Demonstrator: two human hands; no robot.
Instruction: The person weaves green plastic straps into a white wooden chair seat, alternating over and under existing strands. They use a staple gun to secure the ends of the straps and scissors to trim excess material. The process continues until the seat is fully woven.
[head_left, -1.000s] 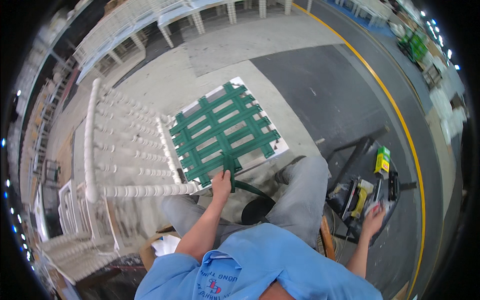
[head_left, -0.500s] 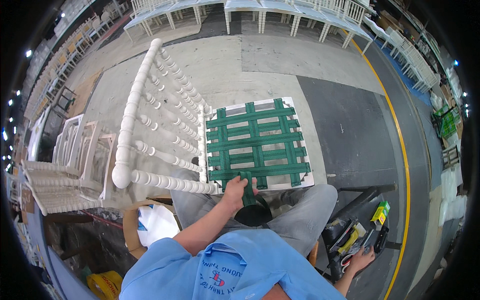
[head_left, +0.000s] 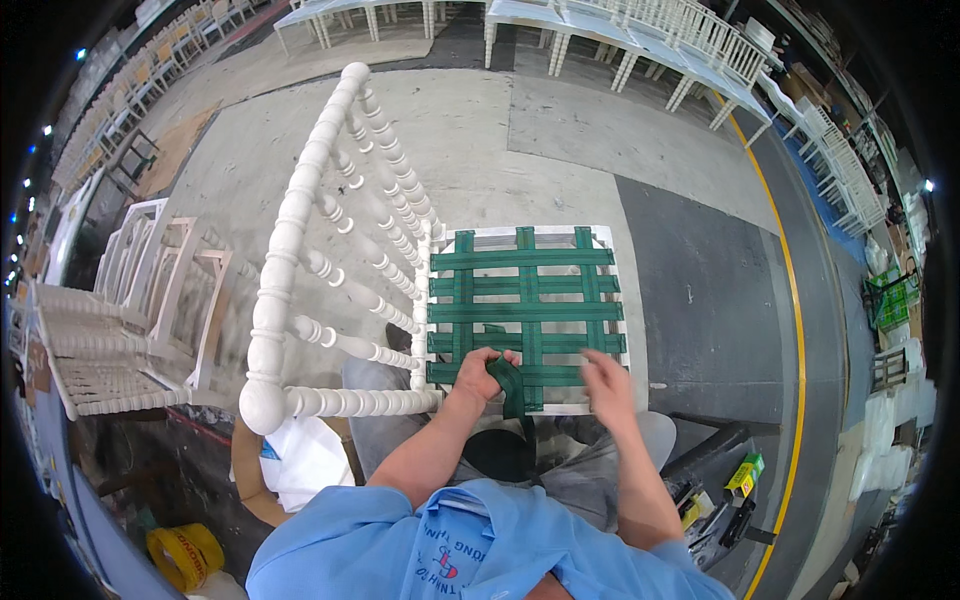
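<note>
My left hand (head_left: 483, 374) is closed around the loose end of a green webbing strap (head_left: 509, 385) at the near side of the seat. The strap hangs down toward a dark round roll (head_left: 497, 454) between my knees. Green straps (head_left: 530, 314) cross over and under each other on the seat of a white chair (head_left: 265, 345), whose turned-spindle back stands at the left. Over the seat's near right corner is my right hand (head_left: 607, 388). Its fingers are blurred, and whether they hold anything cannot be made out.
To my right, a dark tray (head_left: 715, 520) holds tools and a green-yellow box (head_left: 745, 475). At my left are a cardboard box (head_left: 250, 465) with white material, a yellow roll (head_left: 185, 555) and white chair frames (head_left: 150, 300). White chairs (head_left: 640, 50) line the far side.
My right hand has come from the tool tray to the seat's near right corner. My left hand still grips the strap, now turned up over its fingers. The view has shifted slightly.
</note>
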